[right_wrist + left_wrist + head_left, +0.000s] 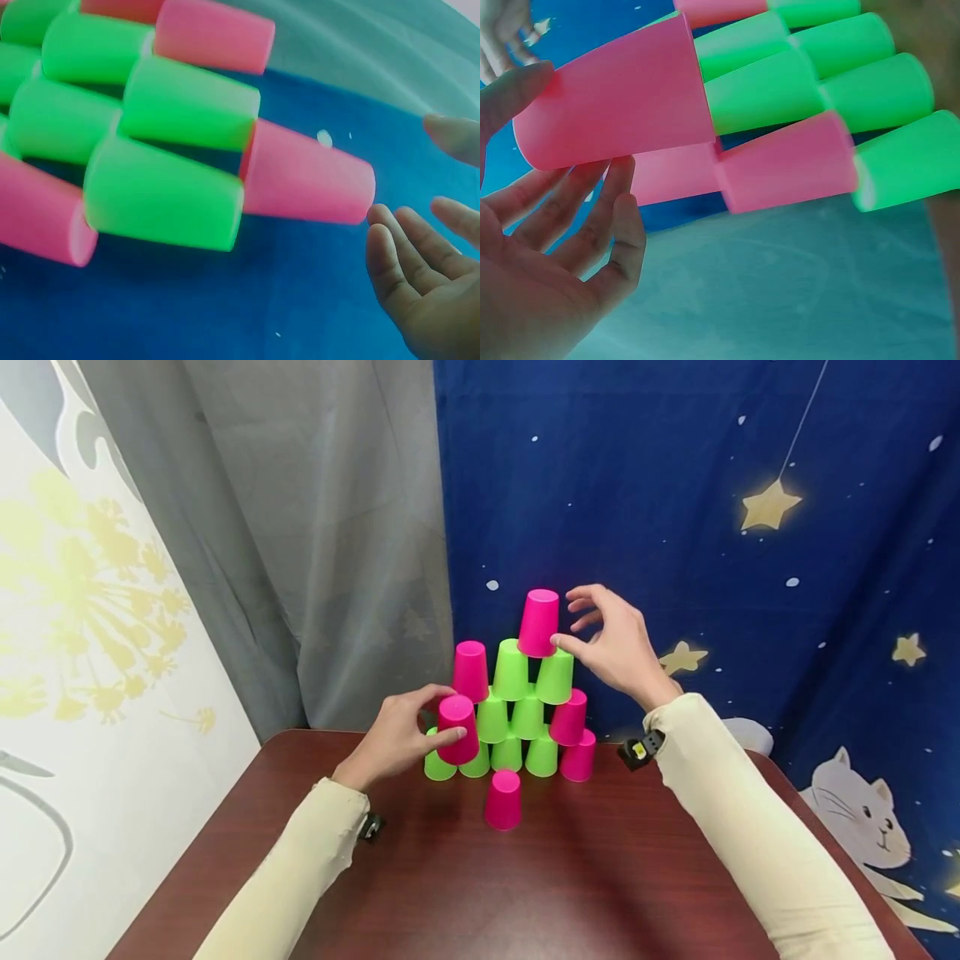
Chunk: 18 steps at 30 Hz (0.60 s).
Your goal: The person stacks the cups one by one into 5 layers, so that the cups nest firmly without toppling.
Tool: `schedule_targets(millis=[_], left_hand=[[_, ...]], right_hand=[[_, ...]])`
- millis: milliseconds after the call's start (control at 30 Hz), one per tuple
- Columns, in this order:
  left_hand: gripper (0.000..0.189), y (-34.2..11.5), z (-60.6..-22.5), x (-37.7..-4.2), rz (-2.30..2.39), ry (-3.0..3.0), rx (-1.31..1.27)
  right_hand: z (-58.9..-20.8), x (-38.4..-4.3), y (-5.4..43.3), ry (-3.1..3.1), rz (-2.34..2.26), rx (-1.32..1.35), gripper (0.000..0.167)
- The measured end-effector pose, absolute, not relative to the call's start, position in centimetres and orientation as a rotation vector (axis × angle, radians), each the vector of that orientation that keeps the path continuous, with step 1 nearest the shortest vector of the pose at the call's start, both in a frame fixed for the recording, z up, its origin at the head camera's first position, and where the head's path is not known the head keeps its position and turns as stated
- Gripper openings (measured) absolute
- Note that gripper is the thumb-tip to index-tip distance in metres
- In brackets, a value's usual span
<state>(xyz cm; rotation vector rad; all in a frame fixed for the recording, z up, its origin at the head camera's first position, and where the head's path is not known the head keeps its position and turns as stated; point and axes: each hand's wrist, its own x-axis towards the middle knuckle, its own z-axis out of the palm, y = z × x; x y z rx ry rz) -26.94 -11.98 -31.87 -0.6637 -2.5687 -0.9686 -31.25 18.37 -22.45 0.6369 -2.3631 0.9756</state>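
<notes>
Upside-down pink and green cups stand stacked as a pyramid at the back of the table. My left hand (393,739) grips a pink cup (459,731) between thumb and fingers, in front of the stack's left side. The left wrist view shows that held cup (622,97) up close. A single pink cup (538,622) tops the stack, resting over two green cups (512,670). Beside it, on the right, is my right hand (618,639), fingers loosely bent and holding nothing. In the right wrist view the fingertips (381,217) lie just off the top cup's narrow end.
Another pink cup (504,800) stands upside down in front of the pyramid. At the left end of the third tier is a pink cup (470,670). A blue star curtain (637,485) and a grey curtain (360,527) hang behind the brown table (637,877).
</notes>
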Motion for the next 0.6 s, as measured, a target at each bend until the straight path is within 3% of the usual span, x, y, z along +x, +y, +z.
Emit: schedule_targets(millis=[300,600], left_hand=[[0.049,-11.6,-27.6,-28.5,-0.994,-2.540,-0.665],[0.053,-10.5,-24.2,-30.8,-1.191,-2.530,-0.582]], right_hand=[[-27.1,-28.8,17.4,-2.466,1.046,0.915,0.040],[-33.9,-28.1,15.2,-2.767,0.897,1.112,0.044]])
